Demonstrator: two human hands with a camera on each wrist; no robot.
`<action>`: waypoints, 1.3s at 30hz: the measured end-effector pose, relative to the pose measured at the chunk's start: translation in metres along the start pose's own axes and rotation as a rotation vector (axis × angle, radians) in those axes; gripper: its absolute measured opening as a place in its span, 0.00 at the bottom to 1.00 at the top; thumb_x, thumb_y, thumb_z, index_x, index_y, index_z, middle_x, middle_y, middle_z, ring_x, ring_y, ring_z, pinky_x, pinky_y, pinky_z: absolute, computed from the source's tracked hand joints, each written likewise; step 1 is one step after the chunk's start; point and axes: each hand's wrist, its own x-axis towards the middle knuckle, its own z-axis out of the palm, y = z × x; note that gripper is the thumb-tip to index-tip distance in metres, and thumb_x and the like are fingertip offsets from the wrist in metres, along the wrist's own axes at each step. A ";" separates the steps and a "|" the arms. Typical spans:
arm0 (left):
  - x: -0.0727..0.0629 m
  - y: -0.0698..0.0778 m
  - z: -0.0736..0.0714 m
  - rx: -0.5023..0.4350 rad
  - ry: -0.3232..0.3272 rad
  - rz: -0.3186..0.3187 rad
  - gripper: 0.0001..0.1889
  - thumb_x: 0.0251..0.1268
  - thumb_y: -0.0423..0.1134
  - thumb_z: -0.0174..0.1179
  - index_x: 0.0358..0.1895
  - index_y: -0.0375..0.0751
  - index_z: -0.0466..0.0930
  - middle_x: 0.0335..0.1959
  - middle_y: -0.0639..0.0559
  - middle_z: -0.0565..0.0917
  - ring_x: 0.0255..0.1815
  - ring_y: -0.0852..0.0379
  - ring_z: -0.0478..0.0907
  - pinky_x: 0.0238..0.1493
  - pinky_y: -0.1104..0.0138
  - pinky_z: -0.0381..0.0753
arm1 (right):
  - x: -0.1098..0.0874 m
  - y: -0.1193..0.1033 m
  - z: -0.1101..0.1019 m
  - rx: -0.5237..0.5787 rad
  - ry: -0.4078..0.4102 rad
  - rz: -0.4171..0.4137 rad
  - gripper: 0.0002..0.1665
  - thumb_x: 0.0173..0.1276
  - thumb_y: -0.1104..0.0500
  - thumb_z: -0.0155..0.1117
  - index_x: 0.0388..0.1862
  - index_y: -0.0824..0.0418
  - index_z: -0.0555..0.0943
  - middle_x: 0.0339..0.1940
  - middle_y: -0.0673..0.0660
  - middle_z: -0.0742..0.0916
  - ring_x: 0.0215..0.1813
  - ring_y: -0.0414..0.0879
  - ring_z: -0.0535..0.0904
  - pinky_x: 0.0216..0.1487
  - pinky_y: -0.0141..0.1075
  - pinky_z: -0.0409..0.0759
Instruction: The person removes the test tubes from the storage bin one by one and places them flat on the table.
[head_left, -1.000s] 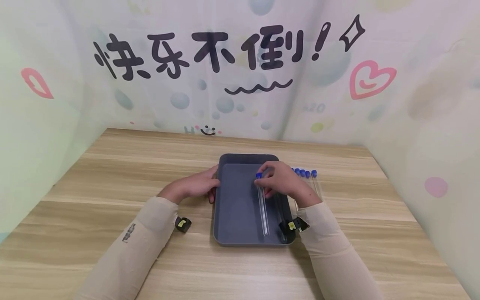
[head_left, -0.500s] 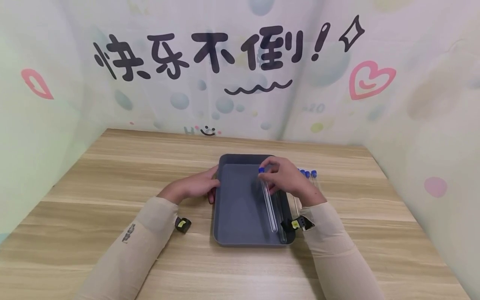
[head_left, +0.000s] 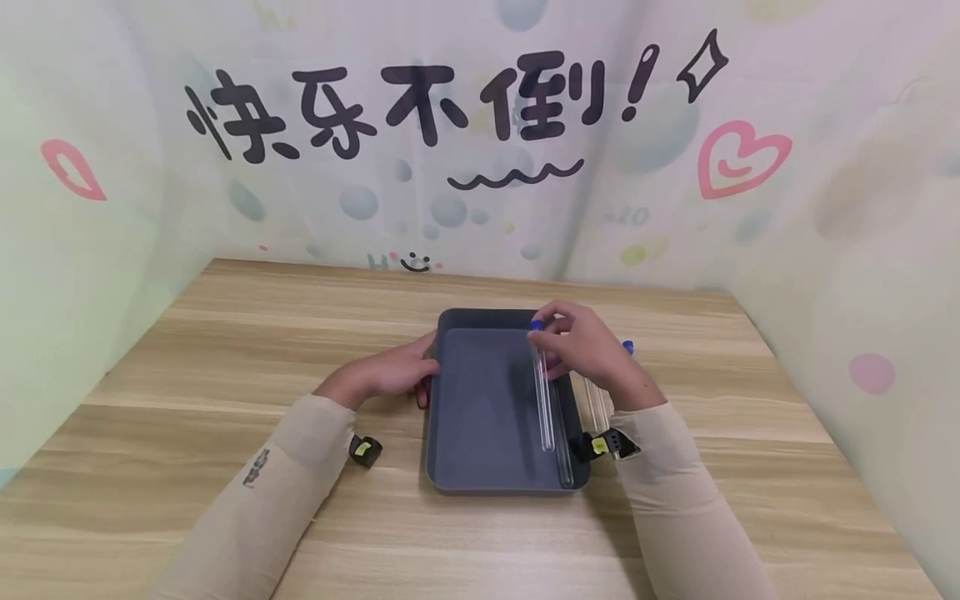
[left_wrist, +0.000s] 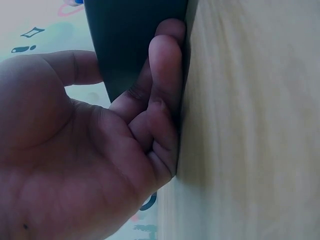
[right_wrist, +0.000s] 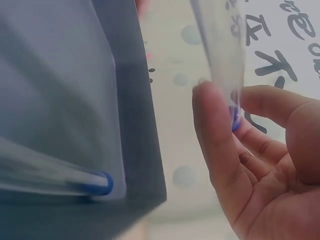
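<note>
A dark grey rectangular tray (head_left: 502, 490) lies on the table. My left hand (head_left: 393, 367) holds its left wall, thumb over the rim; in the left wrist view the fingers (left_wrist: 165, 65) lie curled against the tray's outside. Above the tray's right side, my right hand (head_left: 588, 342) pinches a clear test tube (head_left: 546, 408) near its blue cap, with the rounded end pointing down toward me. Another test tube (head_left: 566, 468) lies inside along the right wall; its blue cap (right_wrist: 102, 183) shows in the right wrist view.
To the right of the tray, more clear tubes (head_left: 597, 407) lie on the wooden table (head_left: 750, 467), mostly hidden by my right hand and forearm. One blue cap (head_left: 628, 346) shows there. A printed cloth backdrop (head_left: 420, 208) stands behind the table.
My right hand has moved right and away from me with the test tube, toward the tray's right wall. It now covers more of the caps beside the tray. The left hand stays put.
</note>
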 end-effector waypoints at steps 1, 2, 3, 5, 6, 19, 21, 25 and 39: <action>0.000 0.000 0.000 0.000 0.000 0.000 0.35 0.74 0.35 0.40 0.81 0.48 0.40 0.27 0.43 0.79 0.25 0.48 0.81 0.35 0.62 0.80 | 0.000 0.000 -0.001 0.001 0.002 0.003 0.19 0.72 0.62 0.62 0.58 0.66 0.73 0.39 0.62 0.83 0.28 0.49 0.82 0.35 0.47 0.88; 0.000 0.000 0.000 -0.002 0.000 0.001 0.35 0.74 0.34 0.40 0.81 0.48 0.40 0.27 0.42 0.79 0.25 0.48 0.81 0.35 0.61 0.80 | -0.001 -0.001 -0.002 0.002 0.007 0.009 0.19 0.71 0.62 0.63 0.58 0.66 0.73 0.39 0.62 0.83 0.28 0.50 0.82 0.34 0.48 0.88; 0.000 0.000 0.001 -0.004 0.000 0.001 0.35 0.74 0.34 0.40 0.81 0.48 0.40 0.27 0.42 0.79 0.25 0.48 0.81 0.35 0.61 0.80 | -0.001 -0.001 -0.004 -0.003 0.010 0.009 0.20 0.71 0.62 0.63 0.58 0.66 0.72 0.39 0.62 0.83 0.28 0.50 0.83 0.34 0.48 0.88; 0.001 -0.001 0.001 -0.004 0.001 0.001 0.35 0.74 0.35 0.40 0.81 0.48 0.40 0.27 0.42 0.79 0.25 0.48 0.81 0.35 0.61 0.80 | -0.002 -0.002 -0.006 -0.006 0.013 0.003 0.21 0.72 0.62 0.62 0.59 0.67 0.72 0.39 0.63 0.83 0.27 0.50 0.83 0.34 0.48 0.88; 0.001 -0.001 0.001 -0.005 0.001 0.001 0.35 0.73 0.35 0.40 0.81 0.48 0.40 0.27 0.43 0.79 0.25 0.48 0.81 0.35 0.61 0.80 | -0.002 -0.002 -0.007 -0.009 0.016 -0.002 0.21 0.72 0.62 0.62 0.59 0.67 0.71 0.39 0.63 0.83 0.27 0.50 0.83 0.34 0.48 0.88; 0.002 -0.002 0.001 -0.001 -0.011 0.007 0.35 0.74 0.35 0.40 0.81 0.49 0.40 0.27 0.43 0.79 0.26 0.48 0.81 0.36 0.62 0.80 | -0.008 0.010 -0.029 -0.010 0.049 -0.009 0.18 0.75 0.62 0.58 0.59 0.68 0.69 0.41 0.69 0.83 0.26 0.47 0.81 0.35 0.49 0.87; 0.002 -0.002 0.001 0.001 -0.011 0.006 0.35 0.74 0.35 0.40 0.81 0.49 0.40 0.27 0.43 0.79 0.26 0.48 0.81 0.36 0.62 0.80 | -0.009 0.012 -0.033 -0.011 0.052 0.000 0.18 0.75 0.61 0.58 0.58 0.67 0.69 0.41 0.70 0.84 0.26 0.47 0.81 0.36 0.49 0.87; 0.002 -0.002 0.001 0.001 -0.012 0.010 0.35 0.74 0.35 0.40 0.81 0.49 0.39 0.27 0.43 0.79 0.26 0.48 0.81 0.35 0.62 0.80 | -0.013 0.018 -0.041 -0.034 0.045 0.001 0.17 0.75 0.60 0.58 0.57 0.66 0.69 0.41 0.72 0.85 0.26 0.46 0.81 0.35 0.46 0.87; 0.000 0.000 0.001 -0.001 -0.005 -0.001 0.36 0.74 0.35 0.40 0.81 0.48 0.39 0.28 0.43 0.79 0.25 0.49 0.80 0.35 0.62 0.80 | -0.025 0.035 -0.060 -0.040 0.047 0.027 0.19 0.75 0.60 0.57 0.58 0.67 0.67 0.43 0.70 0.84 0.27 0.44 0.79 0.36 0.44 0.87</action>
